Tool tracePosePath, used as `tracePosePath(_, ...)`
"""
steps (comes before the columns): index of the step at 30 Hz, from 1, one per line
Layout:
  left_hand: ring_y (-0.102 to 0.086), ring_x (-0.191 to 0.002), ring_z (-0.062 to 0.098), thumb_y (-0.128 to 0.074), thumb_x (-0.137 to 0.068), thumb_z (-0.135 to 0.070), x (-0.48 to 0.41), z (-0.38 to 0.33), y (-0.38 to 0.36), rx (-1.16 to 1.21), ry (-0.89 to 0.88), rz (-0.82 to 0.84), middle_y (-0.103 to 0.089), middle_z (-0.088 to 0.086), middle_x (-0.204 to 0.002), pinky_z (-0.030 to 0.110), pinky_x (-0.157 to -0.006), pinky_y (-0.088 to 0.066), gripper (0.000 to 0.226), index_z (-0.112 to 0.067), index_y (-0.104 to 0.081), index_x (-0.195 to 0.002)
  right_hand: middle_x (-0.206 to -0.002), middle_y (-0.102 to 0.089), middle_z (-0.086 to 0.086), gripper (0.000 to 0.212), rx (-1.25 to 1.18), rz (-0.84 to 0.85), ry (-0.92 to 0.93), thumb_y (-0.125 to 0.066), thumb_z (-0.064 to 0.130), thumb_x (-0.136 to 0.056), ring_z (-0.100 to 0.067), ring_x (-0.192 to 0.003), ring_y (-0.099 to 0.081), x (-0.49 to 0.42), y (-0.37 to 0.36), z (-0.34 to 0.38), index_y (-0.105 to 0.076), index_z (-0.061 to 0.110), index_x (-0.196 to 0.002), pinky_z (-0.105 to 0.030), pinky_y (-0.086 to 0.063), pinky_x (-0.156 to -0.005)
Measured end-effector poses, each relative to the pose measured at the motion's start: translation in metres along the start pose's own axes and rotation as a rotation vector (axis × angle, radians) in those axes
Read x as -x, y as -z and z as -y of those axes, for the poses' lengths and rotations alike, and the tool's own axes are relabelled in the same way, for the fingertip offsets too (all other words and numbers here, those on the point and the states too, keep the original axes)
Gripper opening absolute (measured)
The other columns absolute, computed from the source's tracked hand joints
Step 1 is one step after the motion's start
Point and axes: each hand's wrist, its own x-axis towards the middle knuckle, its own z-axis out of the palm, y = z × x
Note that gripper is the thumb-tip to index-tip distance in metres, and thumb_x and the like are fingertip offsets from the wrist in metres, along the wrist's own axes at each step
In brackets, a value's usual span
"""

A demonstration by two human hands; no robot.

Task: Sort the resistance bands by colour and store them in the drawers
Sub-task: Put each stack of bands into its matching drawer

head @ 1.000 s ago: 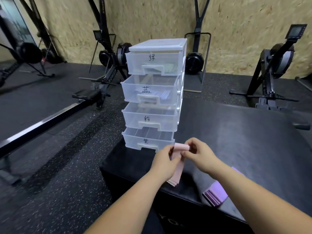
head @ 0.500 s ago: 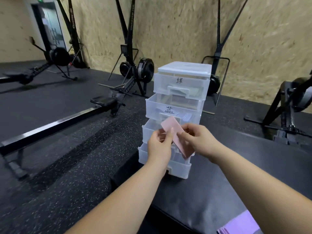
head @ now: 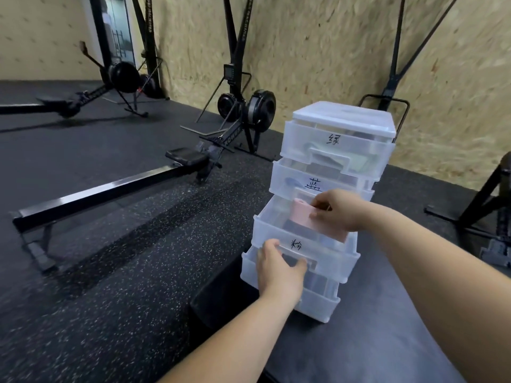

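The folded pink resistance band [head: 311, 222] sits tilted over the pulled-out third drawer [head: 330, 255], labelled for pink, pinched by the right hand [head: 338, 210] to drop inside, while the left hand [head: 279, 269] grips that drawer's front handle, holding it open.

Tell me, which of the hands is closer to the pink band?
The right. The right hand pinches the pink band over the open third drawer; the left hand is lower, gripping that drawer's front.
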Motion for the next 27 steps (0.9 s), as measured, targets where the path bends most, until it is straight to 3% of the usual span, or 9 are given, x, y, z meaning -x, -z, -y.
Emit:
tracePosePath(3, -0.053, -0.123, 0.018, -0.083, -0.081, -0.043, -0.002, 0.0, -0.008, -0.012, -0.011, -0.042, -0.045, -0.008, -0.13, 0.043, -0.102, -0.052, 0.071, -0.03, -0.04, -0.135, -0.096, -0.071, 0.005, 0.007, 0.049, 0.028, 0.039, -0.067, 0.036, -0.097, -0.023, -0.09, -0.064, -0.013, -0.013, 0.003, -0.068, 0.029, -0.099, -0.032, -0.047, -0.075)
tracePosePath(5, -0.053, -0.125, 0.018, -0.084, -0.079, -0.042, -0.002, 0.002, -0.013, -0.008, -0.027, -0.074, -0.044, -0.008, -0.131, 0.043, -0.103, -0.051, 0.072, -0.029, -0.04, -0.135, -0.095, -0.073, 0.002, 0.012, 0.017, 0.054, 0.031, -0.067, 0.037, -0.096, -0.024, -0.087, -0.067, -0.018, -0.027, 0.006, -0.069, 0.025, -0.098, -0.036, -0.053, -0.077)
tracePosePath(7, -0.051, -0.125, 0.015, -0.085, -0.079, -0.039, -0.002, 0.004, -0.015, -0.004, -0.05, -0.102, -0.044, -0.009, -0.132, 0.04, -0.104, -0.05, 0.071, -0.03, -0.041, -0.134, -0.1, -0.075, -0.002, 0.021, 0.026, 0.103, -0.011, -0.063, 0.037, -0.096, -0.027, -0.091, -0.069, -0.02, -0.044, 0.003, -0.073, 0.02, -0.102, -0.04, -0.057, -0.083)
tracePosePath(11, -0.052, -0.121, 0.009, -0.086, -0.08, -0.036, 0.001, 0.009, -0.017, -0.001, -0.076, -0.094, -0.04, -0.013, -0.129, 0.037, -0.101, -0.051, 0.066, -0.038, -0.036, -0.124, -0.122, -0.073, -0.002, 0.033, 0.133, 0.179, -0.099, -0.059, 0.041, -0.101, -0.028, -0.111, -0.066, -0.016, -0.062, -0.005, -0.075, 0.02, -0.121, -0.036, -0.053, -0.096)
tracePosePath(13, -0.05, -0.117, 0.004, -0.087, -0.082, -0.036, 0.002, 0.01, -0.017, -0.009, -0.087, -0.083, -0.039, -0.015, -0.129, 0.035, -0.101, -0.051, 0.067, -0.041, -0.033, -0.121, -0.129, -0.071, -0.001, 0.041, 0.094, 0.138, -0.135, -0.062, 0.042, -0.097, -0.029, -0.117, -0.065, -0.016, -0.058, -0.006, -0.07, 0.022, -0.131, -0.038, -0.053, -0.101)
tracePosePath(15, -0.05, -0.117, 0.004, -0.087, -0.083, -0.036, 0.001, 0.01, -0.017, -0.022, -0.098, -0.077, -0.038, -0.015, -0.13, 0.036, -0.102, -0.051, 0.067, -0.039, -0.035, -0.126, -0.127, -0.073, -0.005, 0.042, 0.095, 0.12, -0.14, -0.061, 0.04, -0.096, -0.033, -0.118, -0.064, -0.012, -0.052, -0.005, -0.07, 0.015, -0.128, -0.041, -0.053, -0.101)
tracePosePath(17, -0.052, -0.123, 0.009, -0.086, -0.083, -0.035, -0.001, 0.007, -0.017, -0.052, -0.116, -0.057, -0.039, -0.012, -0.135, 0.039, -0.104, -0.05, 0.073, -0.032, -0.038, -0.137, -0.12, -0.075, -0.01, 0.035, 0.11, 0.098, -0.116, -0.059, 0.032, -0.098, -0.035, -0.116, -0.065, -0.006, -0.046, -0.005, -0.072, 0.01, -0.122, -0.041, -0.053, -0.099)
tracePosePath(20, -0.051, -0.133, 0.02, -0.085, -0.082, -0.039, -0.008, 0.003, -0.018, -0.127, -0.143, -0.002, -0.039, -0.004, -0.144, 0.044, -0.108, -0.049, 0.087, -0.025, -0.033, -0.151, -0.118, -0.075, -0.004, 0.03, 0.078, 0.022, -0.093, -0.058, 0.024, -0.1, -0.029, -0.115, -0.065, 0.008, -0.037, -0.006, -0.072, 0.018, -0.125, -0.032, -0.051, -0.094)
tracePosePath(27, -0.044, -0.144, 0.024, -0.078, -0.086, -0.057, -0.024, -0.016, -0.009, -0.406, -0.212, 0.19, -0.031, -0.003, -0.156, 0.049, -0.112, -0.047, 0.103, -0.023, -0.021, -0.165, -0.121, -0.076, 0.0, 0.035, -0.027, -0.171, -0.097, -0.065, 0.027, -0.098, -0.022, -0.113, -0.07, 0.066, -0.02, -0.02, -0.071, 0.018, -0.131, -0.035, -0.054, -0.1)
